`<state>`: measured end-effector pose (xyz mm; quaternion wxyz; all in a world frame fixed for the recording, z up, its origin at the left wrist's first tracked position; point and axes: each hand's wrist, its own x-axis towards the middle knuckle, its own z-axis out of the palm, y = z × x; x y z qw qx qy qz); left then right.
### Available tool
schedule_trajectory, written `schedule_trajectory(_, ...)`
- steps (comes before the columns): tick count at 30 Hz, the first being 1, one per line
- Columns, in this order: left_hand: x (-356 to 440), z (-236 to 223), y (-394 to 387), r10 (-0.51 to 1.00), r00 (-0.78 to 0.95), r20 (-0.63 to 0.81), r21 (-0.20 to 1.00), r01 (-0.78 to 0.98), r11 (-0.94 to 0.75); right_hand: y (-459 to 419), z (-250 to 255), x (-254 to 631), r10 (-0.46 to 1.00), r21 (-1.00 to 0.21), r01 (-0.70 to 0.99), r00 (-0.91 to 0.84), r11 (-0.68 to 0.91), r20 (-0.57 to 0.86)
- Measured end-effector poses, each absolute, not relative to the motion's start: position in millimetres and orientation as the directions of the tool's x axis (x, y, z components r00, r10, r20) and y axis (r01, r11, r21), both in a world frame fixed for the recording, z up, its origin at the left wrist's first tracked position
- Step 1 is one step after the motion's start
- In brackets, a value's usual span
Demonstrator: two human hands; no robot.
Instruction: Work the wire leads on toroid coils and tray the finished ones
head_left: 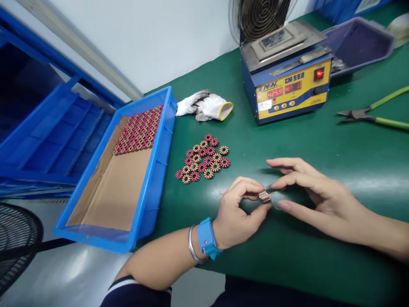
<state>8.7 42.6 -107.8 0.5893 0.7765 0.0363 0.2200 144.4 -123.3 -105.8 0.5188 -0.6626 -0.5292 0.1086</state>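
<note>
My left hand (238,211) pinches a small copper-wound ring part (264,197) edge-on between thumb and fingers, just above the green table mat (319,140). My right hand (306,192) is beside it, fingers stretched out and apart, with its fingertips close to the part and a thin wire near the thumb. A loose pile of several red and copper ring parts (203,160) lies on the mat a little beyond my left hand.
A blue bin (150,200) lined with cardboard holds rows of ring parts at its far end. A white glove (206,105) lies behind the pile. A blue and yellow solder pot (287,81), green-handled cutters (373,115) and a dark blue tray (361,42) stand at the back right.
</note>
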Motion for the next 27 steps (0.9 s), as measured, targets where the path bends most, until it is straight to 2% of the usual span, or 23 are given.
schedule_trajectory(3,8.2,-107.6,41.9,0.304,0.911,0.279,0.944,-0.201,-0.262,-120.5,-109.3,148.8,0.856,-0.805,0.590,0.379,0.070,0.352)
schedule_trajectory(10,7.6,-111.1,40.1,0.266,0.934,0.238,0.966,-0.198,-0.169,-118.7,-104.3,147.1,0.865,-0.800,0.597,0.369,0.059,0.339)
schedule_trajectory(18,6.7,-106.8,42.5,0.275,0.958,0.087,0.996,-0.081,-0.032,-121.6,-107.7,155.4,0.780,-0.780,0.621,0.450,0.077,0.435)
schedule_trajectory(20,7.4,-105.9,43.7,0.271,0.962,0.041,0.998,-0.049,0.024,-121.0,-106.4,154.7,0.777,-0.703,0.701,0.376,0.117,0.504)
schedule_trajectory(25,8.7,-106.6,45.4,0.249,0.968,-0.012,0.994,-0.015,0.110,-122.4,-106.2,152.7,0.783,-0.305,0.937,0.061,0.169,0.619)
schedule_trajectory(27,8.2,-107.8,45.2,0.247,0.969,-0.010,0.993,-0.019,0.116,-125.1,-107.1,152.7,0.785,-0.212,0.961,-0.009,0.179,0.619)
